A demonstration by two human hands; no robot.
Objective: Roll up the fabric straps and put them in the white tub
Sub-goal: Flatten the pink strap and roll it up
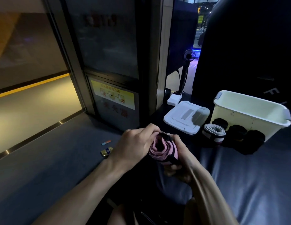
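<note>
A pink fabric strap with black edging (161, 149), wound into a loose roll, sits between the two hands above the dark padded mat (255, 176). The left hand (133, 146) curls over its top and near side, fingers bent around the roll; the right hand (179, 153) grips it from below and the far side. To the right, well apart, the white plastic tub (248, 111) stands on the mat, with a grey-and-white rolled strap (213, 133) and three black rolled straps (237, 132) just in front of it. A white lid (185, 119) lies left of the tub.
</note>
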